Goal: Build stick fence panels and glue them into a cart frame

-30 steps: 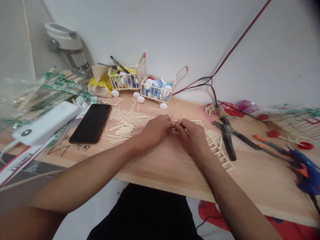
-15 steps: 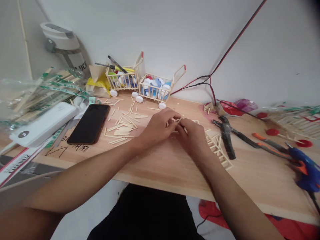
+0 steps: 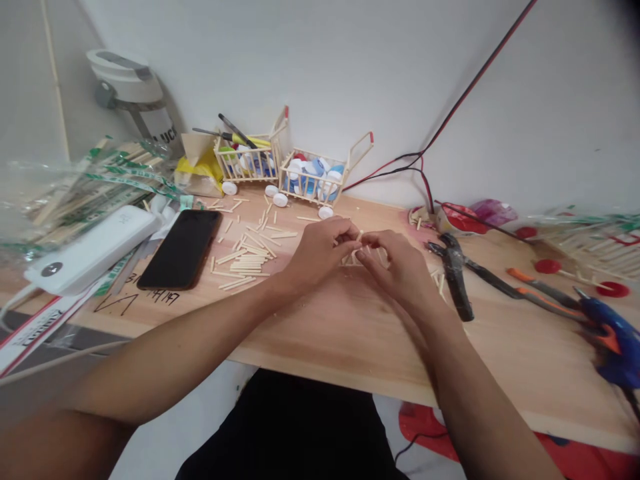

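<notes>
my right hand [image 3: 400, 263] has shifted rightward, baring the stick frame [image 3: 349, 259] on the table [image 3: 320, 333] between; it and my left hand [image 3: 319, 248] curl almost closed around a stick [image 3: 360, 235], whose hold i can't tell.

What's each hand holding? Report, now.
Left hand: curled, close to a short, pale wooden stick; grip cannot be told.
Right hand: curled, close to the same stick; grip cannot be told.

There are two hands [image 3: 320, 250] [image 3: 403, 260], two carts [image 3: 250, 179] [image 3: 310, 197], one phone [image 3: 179, 250], one power bank [image 3: 95, 250], one tumbler [image 3: 133, 90], one glue gun [image 3: 620, 343], and many sticks [image 3: 249, 263].
</notes>
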